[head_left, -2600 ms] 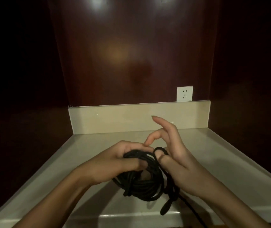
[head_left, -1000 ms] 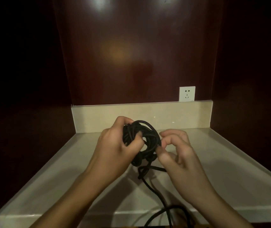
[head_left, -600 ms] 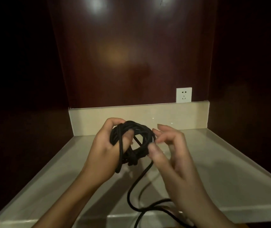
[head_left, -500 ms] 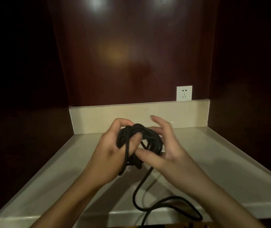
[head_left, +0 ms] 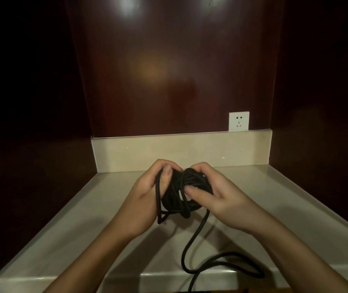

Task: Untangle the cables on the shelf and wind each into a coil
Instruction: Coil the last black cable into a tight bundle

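Held above the pale stone shelf [head_left: 274,208], the limp, light black rubber cable bundle [head_left: 184,192] is gripped by curled left hand [head_left: 145,199] and right hand [head_left: 217,194], its springy tail trailing toward 6 o'clock, best pinched near the bundle.

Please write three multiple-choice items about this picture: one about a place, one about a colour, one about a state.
1. Where is the white wall socket?
A. back wall, right end
B. left side wall
C. flat on the shelf

2. What colour is the bundled round cable?
A. white
B. black
C. red

3. How is the cable bundle held?
A. lying untouched on the beige stone shelf
B. by one hand only
C. gripped by the left hand and the right hand

Answers: 1 A, it sits just above the backsplash at the right. 2 B, every strand is black. 3 C, fingers of both hands curl round it.
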`<control>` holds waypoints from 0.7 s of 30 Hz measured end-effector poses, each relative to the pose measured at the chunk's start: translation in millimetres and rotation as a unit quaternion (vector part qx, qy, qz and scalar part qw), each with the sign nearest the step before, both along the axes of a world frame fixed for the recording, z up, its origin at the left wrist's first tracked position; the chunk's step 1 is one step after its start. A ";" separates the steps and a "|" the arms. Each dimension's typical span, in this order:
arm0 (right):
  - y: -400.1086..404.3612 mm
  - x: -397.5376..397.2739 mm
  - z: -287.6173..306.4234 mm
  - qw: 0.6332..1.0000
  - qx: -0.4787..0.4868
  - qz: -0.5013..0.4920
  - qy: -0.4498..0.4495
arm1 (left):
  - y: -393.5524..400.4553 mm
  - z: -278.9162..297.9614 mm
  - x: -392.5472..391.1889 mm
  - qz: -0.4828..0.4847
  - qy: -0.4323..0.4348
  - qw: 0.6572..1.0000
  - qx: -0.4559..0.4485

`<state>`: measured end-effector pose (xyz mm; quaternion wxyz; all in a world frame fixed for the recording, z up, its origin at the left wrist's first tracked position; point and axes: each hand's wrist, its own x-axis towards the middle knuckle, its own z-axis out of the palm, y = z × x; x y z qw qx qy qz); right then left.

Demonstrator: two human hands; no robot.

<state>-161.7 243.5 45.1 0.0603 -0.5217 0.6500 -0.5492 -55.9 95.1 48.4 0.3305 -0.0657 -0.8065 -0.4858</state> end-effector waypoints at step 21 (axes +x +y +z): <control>17.0 -43.3 19.7 0.959 -0.051 0.000 -0.278 | -49.7 42.8 0.0 -0.029 -0.074 0.997 0.020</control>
